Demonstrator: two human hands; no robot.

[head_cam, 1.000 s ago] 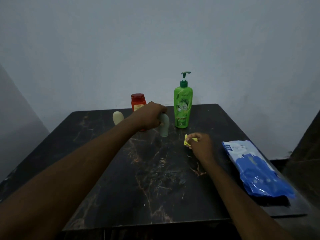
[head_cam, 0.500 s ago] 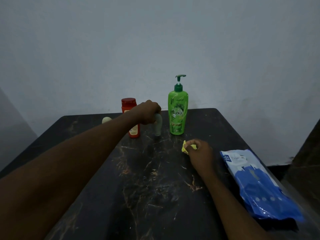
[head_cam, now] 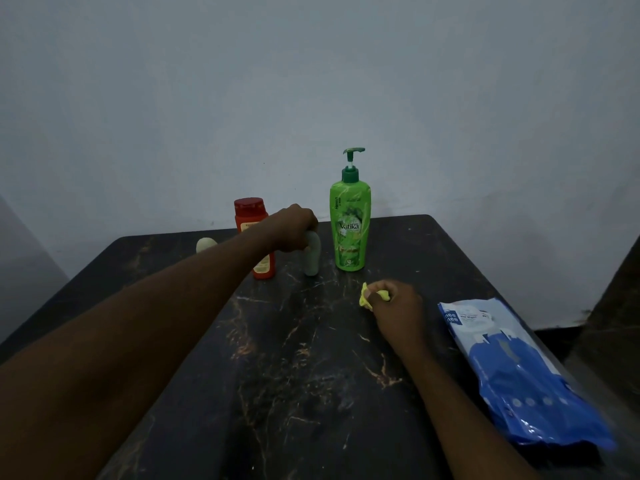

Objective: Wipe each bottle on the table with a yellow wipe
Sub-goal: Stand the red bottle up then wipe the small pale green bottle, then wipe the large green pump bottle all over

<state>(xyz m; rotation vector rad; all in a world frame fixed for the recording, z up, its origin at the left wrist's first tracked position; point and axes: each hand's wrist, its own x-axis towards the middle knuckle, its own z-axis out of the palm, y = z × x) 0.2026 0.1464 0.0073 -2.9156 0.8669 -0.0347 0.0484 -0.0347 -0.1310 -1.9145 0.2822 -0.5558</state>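
Observation:
Several bottles stand at the back of the dark marble table (head_cam: 311,375). My left hand (head_cam: 294,228) grips the top of a small pale green bottle (head_cam: 312,259), which stands upright on the table. A red bottle (head_cam: 254,223) is partly hidden behind my left forearm. A tall green pump bottle (head_cam: 349,226) stands just right of the pale one. A small cream bottle (head_cam: 206,244) peeks out at the far left. My right hand (head_cam: 394,308) rests on the table with a crumpled yellow wipe (head_cam: 365,295) pinched in its fingers.
A blue and white pack of wet wipes (head_cam: 512,372) lies along the table's right edge. A grey wall rises right behind the bottles. Dark shapes flank the table on both sides.
My left hand has carried the pale green bottle back from mid-table toward the bottle row and stood it next to the pump bottle. My right hand has stayed put with the wipe.

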